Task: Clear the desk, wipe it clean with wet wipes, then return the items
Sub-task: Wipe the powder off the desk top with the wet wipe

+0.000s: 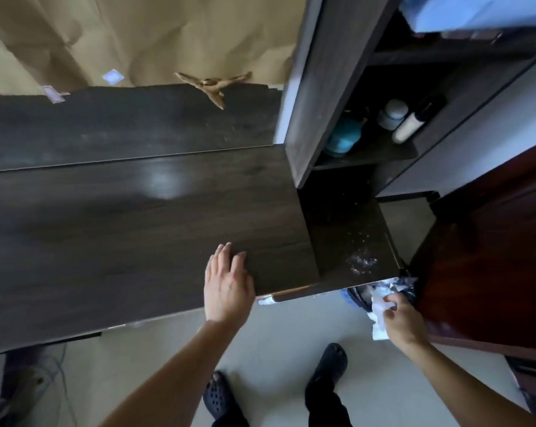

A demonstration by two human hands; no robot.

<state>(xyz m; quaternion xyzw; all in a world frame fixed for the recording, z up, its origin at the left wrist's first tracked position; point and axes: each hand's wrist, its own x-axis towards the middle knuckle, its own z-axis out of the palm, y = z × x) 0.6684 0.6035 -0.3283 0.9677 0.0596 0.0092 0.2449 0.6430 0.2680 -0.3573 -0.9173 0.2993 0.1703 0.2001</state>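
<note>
left hand (228,285) flat on desk (106,235) edge, fingers straight, loosely together | right hand (405,318) pinching crumpled wet wipe (378,314) over bin (353,301)

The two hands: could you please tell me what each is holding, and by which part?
The right hand pinches a crumpled white wipe near its top, by the bin. The left hand holds nothing, resting flat on the desk.

Paper-covered wall (168,32), pale floor (276,349)
</note>
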